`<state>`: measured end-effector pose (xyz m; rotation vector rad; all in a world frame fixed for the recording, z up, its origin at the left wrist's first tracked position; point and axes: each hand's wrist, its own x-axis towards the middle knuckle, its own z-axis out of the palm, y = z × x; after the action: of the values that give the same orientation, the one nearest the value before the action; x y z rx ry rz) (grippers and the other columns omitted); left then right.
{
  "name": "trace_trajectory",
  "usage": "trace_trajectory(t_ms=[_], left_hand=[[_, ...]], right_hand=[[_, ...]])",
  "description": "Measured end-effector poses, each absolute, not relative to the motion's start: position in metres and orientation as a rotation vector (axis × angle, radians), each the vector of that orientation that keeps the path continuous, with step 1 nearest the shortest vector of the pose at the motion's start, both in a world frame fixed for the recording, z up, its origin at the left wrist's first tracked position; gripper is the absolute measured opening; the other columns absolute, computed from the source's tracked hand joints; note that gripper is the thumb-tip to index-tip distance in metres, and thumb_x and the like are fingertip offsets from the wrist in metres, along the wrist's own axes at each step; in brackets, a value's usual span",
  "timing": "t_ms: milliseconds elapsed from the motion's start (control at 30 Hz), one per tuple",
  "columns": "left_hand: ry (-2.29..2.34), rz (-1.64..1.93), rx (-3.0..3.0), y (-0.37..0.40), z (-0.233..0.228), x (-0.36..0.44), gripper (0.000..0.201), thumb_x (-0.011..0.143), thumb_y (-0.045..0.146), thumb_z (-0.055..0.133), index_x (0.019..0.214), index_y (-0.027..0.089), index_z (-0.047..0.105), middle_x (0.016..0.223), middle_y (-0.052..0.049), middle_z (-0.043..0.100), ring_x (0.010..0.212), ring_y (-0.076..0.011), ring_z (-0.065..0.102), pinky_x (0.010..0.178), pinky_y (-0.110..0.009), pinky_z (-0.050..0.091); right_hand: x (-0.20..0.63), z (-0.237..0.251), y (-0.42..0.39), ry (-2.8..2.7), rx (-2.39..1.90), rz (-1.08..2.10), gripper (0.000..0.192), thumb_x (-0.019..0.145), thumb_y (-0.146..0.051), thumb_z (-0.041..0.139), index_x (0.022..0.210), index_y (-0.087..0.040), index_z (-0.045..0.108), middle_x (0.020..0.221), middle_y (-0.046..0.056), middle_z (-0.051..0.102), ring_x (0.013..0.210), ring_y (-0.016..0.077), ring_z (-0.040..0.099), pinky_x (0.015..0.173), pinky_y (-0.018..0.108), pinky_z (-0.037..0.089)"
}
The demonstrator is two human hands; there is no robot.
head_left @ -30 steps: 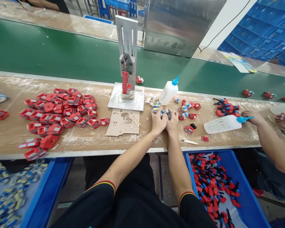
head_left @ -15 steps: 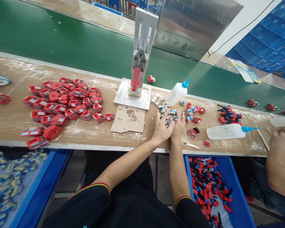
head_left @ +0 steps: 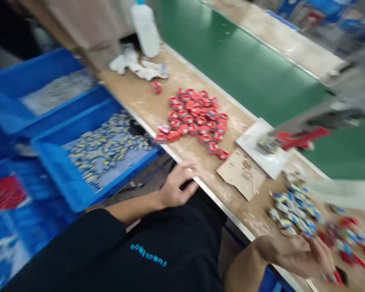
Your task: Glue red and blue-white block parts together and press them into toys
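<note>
L hand (head_left: 181, 184) was at front edge of desk (head_left: 190, 152), thumb & fingers spread wide w/ a gap btwn; a pile of red pcs (head_left: 197, 115) lay on desk just beyond it. R hand (head_left: 301, 253) was over desk's R part, palm partly turned up, fingers bent; too blurred to tell if it gripped anything. Blue/white/yellow pcs (head_left: 295, 211) lay clustered on desk just past R hand, w/ mixed red & blue pcs (head_left: 349, 239) nr its fingertips.

Btwn pile & cluster: cardboard (head_left: 237, 172), flat, next to metal plate (head_left: 252, 142) of a press w/ red handle (head_left: 304, 140). Green belt (head_left: 237, 69) ran behind desk. At far L end, white bottle (head_left: 146, 32) stood behind white cloth (head_left: 144, 73). Blue bin (head_left: 57, 174), L of desk, held more blue/white/yellow pcs.
</note>
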<state>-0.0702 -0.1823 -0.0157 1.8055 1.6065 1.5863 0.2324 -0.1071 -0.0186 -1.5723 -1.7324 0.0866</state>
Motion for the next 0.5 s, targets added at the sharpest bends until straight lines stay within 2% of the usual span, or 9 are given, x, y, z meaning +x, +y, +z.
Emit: trace_trajectory(t_ms=[33, 100, 167, 233, 300, 333, 367, 433, 500], left_hand=[[1.916, 1.584, 1.711, -0.197, -0.024, -0.113, 0.023, 0.096, 0.023, 0.064, 0.118, 0.025, 0.072, 0.126, -0.012, 0.072, 0.123, -0.0271, 0.069, 0.112, -0.047, 0.057], [2.464, 1.407, 1.37, -0.227, -0.043, -0.199, 0.018, 0.096, 0.028, 0.063, 0.11, 0.022, 0.073, 0.124, -0.013, 0.072, 0.123, -0.0291, 0.068, 0.116, -0.05, 0.053], [2.856, 1.109, 0.832, -0.255, -0.064, -0.275, 0.023, 0.093, 0.026, 0.062, 0.111, 0.018, 0.074, 0.131, -0.016, 0.068, 0.134, -0.0316, 0.062, 0.123, -0.05, 0.046], [2.992, 0.877, 0.386, -0.278, -0.086, -0.333, 0.034, 0.094, 0.025, 0.061, 0.122, 0.012, 0.072, 0.142, -0.022, 0.063, 0.145, -0.0335, 0.054, 0.129, -0.048, 0.039], [3.027, 0.792, 0.16, -0.294, -0.109, -0.367, 0.044, 0.096, 0.028, 0.059, 0.133, 0.008, 0.069, 0.154, -0.026, 0.055, 0.153, -0.0372, 0.045, 0.132, -0.052, 0.032], [3.035, 0.766, 0.069, -0.3, -0.119, -0.376, 0.048, 0.098, 0.03, 0.057, 0.138, 0.007, 0.066, 0.16, -0.027, 0.049, 0.157, -0.0395, 0.04, 0.133, -0.055, 0.028], [3.037, 0.734, -0.02, -0.304, -0.129, -0.381, 0.051, 0.1, 0.032, 0.054, 0.143, 0.007, 0.064, 0.165, -0.027, 0.044, 0.16, -0.0415, 0.034, 0.133, -0.059, 0.026], [3.018, 0.666, -0.16, -0.311, -0.146, -0.38, 0.055, 0.102, 0.035, 0.051, 0.15, 0.009, 0.06, 0.171, -0.025, 0.037, 0.162, -0.0453, 0.028, 0.131, -0.064, 0.026], [2.981, 0.601, -0.205, -0.314, -0.157, -0.373, 0.055, 0.101, 0.038, 0.052, 0.15, 0.013, 0.061, 0.173, -0.023, 0.034, 0.161, -0.0485, 0.028, 0.129, -0.066, 0.028]], right_hand=[[0.197, -0.019, -0.113, -1.736, -1.411, 0.085, 0.057, 0.105, -0.041, 0.022, 0.161, -0.047, 0.03, 0.137, 0.013, 0.064, 0.142, 0.0424, 0.057, 0.115, 0.078, 0.044], [0.115, -0.021, -0.126, -1.989, -0.864, 0.49, 0.042, 0.103, -0.034, 0.047, 0.144, -0.043, 0.055, 0.119, 0.009, 0.072, 0.119, 0.0356, 0.071, 0.1, 0.063, 0.061], [0.022, -0.026, -0.134, -2.304, -0.327, 1.032, 0.027, 0.103, -0.03, 0.056, 0.127, -0.035, 0.068, 0.117, 0.008, 0.075, 0.111, 0.0271, 0.074, 0.095, 0.047, 0.065], [-0.072, -0.037, -0.135, -2.459, -0.122, 1.383, 0.022, 0.103, -0.033, 0.059, 0.12, -0.028, 0.073, 0.128, 0.011, 0.074, 0.121, 0.0245, 0.072, 0.105, 0.042, 0.06], [-0.159, -0.053, -0.135, -2.66, -0.323, 1.546, 0.024, 0.101, -0.031, 0.061, 0.12, -0.024, 0.074, 0.137, 0.011, 0.071, 0.133, 0.023, 0.066, 0.116, 0.038, 0.053], [-0.197, -0.063, -0.136, -2.782, -0.571, 1.546, 0.027, 0.102, -0.03, 0.058, 0.125, -0.026, 0.072, 0.143, 0.008, 0.069, 0.139, 0.0204, 0.062, 0.119, 0.035, 0.049], [-0.23, -0.073, -0.138, -2.838, -0.711, 1.513, 0.034, 0.104, -0.031, 0.054, 0.134, -0.024, 0.069, 0.149, 0.009, 0.065, 0.143, 0.0215, 0.058, 0.122, 0.037, 0.046], [-0.278, -0.094, -0.146, -2.927, -0.928, 1.44, 0.046, 0.104, -0.034, 0.052, 0.145, -0.017, 0.061, 0.158, 0.017, 0.057, 0.152, 0.03, 0.05, 0.128, 0.048, 0.039], [-0.305, -0.112, -0.158, -2.993, -1.091, 1.35, 0.055, 0.104, -0.037, 0.051, 0.153, -0.013, 0.053, 0.169, 0.022, 0.042, 0.161, 0.0398, 0.035, 0.129, 0.06, 0.033]])
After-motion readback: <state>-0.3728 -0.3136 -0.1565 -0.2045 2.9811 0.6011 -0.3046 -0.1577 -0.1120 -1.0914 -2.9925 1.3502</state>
